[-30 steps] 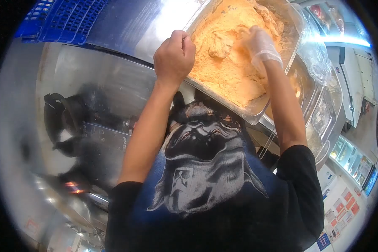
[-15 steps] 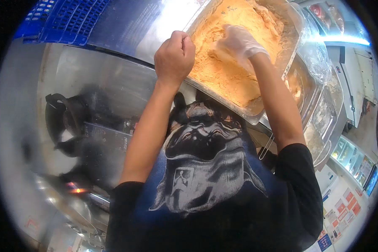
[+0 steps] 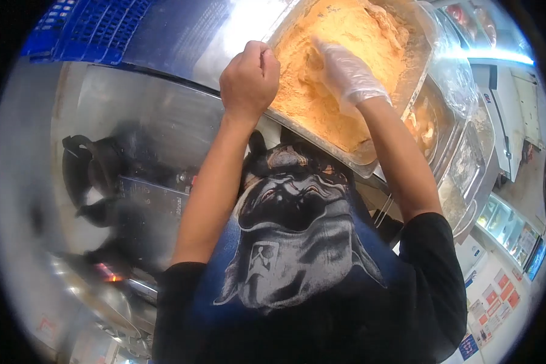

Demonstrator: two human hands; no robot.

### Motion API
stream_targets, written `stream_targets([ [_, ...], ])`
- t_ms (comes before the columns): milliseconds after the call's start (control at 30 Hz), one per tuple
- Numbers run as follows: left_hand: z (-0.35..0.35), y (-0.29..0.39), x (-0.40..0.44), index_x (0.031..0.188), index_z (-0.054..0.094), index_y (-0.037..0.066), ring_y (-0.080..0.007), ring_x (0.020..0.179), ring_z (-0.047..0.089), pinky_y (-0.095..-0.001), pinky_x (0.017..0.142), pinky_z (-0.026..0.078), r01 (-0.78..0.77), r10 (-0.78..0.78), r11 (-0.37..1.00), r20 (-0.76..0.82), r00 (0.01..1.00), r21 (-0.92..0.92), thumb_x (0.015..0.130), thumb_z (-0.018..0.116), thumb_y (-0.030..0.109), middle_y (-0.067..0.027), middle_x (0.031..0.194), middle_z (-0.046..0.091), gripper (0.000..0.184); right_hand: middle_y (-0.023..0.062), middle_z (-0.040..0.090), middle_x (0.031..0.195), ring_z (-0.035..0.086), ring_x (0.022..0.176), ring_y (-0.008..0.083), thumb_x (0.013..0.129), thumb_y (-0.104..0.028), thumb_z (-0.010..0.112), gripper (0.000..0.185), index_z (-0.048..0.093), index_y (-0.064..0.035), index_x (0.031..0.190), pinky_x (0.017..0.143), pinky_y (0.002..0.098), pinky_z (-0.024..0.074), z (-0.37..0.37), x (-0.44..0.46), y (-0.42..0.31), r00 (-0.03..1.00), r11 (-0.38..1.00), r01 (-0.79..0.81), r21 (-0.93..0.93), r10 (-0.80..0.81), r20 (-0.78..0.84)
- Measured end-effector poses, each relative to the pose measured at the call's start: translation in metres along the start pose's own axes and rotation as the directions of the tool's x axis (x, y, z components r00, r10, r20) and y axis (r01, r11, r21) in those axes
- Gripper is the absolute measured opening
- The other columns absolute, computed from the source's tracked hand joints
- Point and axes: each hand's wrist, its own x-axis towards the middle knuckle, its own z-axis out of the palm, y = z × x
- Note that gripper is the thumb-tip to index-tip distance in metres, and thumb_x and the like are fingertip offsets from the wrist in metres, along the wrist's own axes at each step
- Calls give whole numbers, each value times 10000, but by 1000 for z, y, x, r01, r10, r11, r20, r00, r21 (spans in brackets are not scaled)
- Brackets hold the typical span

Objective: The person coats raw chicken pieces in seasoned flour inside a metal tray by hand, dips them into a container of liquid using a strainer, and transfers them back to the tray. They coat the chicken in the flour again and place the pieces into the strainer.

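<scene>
A metal tray (image 3: 303,134) holds a deep bed of orange powder, like seasoned flour (image 3: 352,27), with a lumpy heap at its far right side. My left hand (image 3: 249,77) is bare and closed in a fist at the tray's left rim, which it appears to grip; the fingertips are hidden. A clear plastic glove covers my right hand (image 3: 348,71), which is down in the powder near the middle of the tray. One fingertip points up and left, while the other fingers blur into the powder.
Beside the tray on the right are a metal pan (image 3: 438,115) with pale contents and clear plastic wrapping (image 3: 456,79). A blue perforated crate (image 3: 91,27) stands at the upper left. Below it are a dark pot-like object (image 3: 85,164) and a metal counter surface (image 3: 158,115).
My right hand has turned and shifted slightly down in the powder, and more of the glove shows. My left hand stays at the rim, almost still.
</scene>
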Motion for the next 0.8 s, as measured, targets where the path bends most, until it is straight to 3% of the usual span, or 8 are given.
stream_targets([
  [300, 0, 0, 0, 980, 677, 82, -327, 687, 685, -442, 646, 528, 4, -4, 1000, 6, 1000, -2, 992, 616, 213, -111, 741, 691, 145, 280, 710, 1093, 703, 1048, 424, 910, -243, 716, 332, 686, 25, 1104, 930, 480, 557, 5, -7, -21, 994, 985, 28, -171, -9, 113],
  [400, 0, -1, 0, 975, 675, 79, -336, 676, 682, -443, 641, 527, -11, 11, 1000, -4, 1000, 7, 991, 616, 207, -113, 729, 687, 141, 242, 714, 1091, 712, 1025, 348, 917, -256, 728, 292, 670, -8, 1060, 897, 438, 558, -1, -4, -8, 981, 996, 5, -94, 14, 195],
  [467, 0, -2, 0, 973, 673, 77, -339, 672, 682, -445, 639, 526, -17, 17, 1000, -5, 1000, 8, 992, 616, 206, -114, 728, 688, 143, 197, 735, 1048, 713, 970, 233, 953, -214, 695, 246, 688, -21, 1105, 892, 392, 559, -3, 7, 15, 923, 937, -267, 224, 182, 338],
  [567, -1, 2, 1, 945, 658, 75, -356, 672, 681, -466, 629, 531, -30, 30, 1000, -1, 1000, 5, 975, 612, 182, -132, 720, 685, 121, 95, 733, 1102, 687, 1018, 153, 953, -78, 675, 256, 721, -35, 1201, 920, 305, 542, -69, -1, 11, 954, 921, -295, 254, 267, 138],
  [667, 1, 2, 1, 919, 643, 77, -369, 677, 680, -484, 622, 537, -38, 38, 999, -4, 999, 7, 957, 608, 161, -148, 712, 680, 99, 157, 730, 899, 711, 852, 204, 1002, -272, 663, 277, 732, -19, 1093, 800, 368, 561, -91, -4, 43, 939, 693, -265, 671, 344, 16],
  [733, 1, 0, 1, 919, 643, 78, -368, 677, 681, -483, 622, 538, -40, 40, 999, -8, 999, 13, 958, 608, 164, -147, 710, 679, 100, 58, 742, 1075, 701, 981, 186, 932, -51, 674, 244, 738, -40, 1168, 924, 346, 544, -85, -2, 79, 904, 687, -212, 695, 408, -128],
  [767, 1, 1, 2, 921, 644, 79, -368, 676, 681, -483, 621, 538, -53, 53, 999, -15, 998, 12, 959, 608, 167, -146, 711, 679, 102, 58, 742, 1075, 701, 981, 186, 932, -51, 674, 244, 738, -40, 1168, 924, 346, 544, -77, 3, 115, 902, 685, -216, 696, 414, -127],
  [800, 1, 2, 1, 924, 645, 81, -367, 676, 681, -483, 620, 539, -69, 69, 998, -21, 997, 7, 960, 608, 171, -144, 712, 680, 104, 50, 744, 1041, 696, 957, 172, 940, -63, 669, 241, 740, -45, 1170, 913, 334, 543, -66, 12, 160, 934, 950, -264, 164, 295, -203],
])
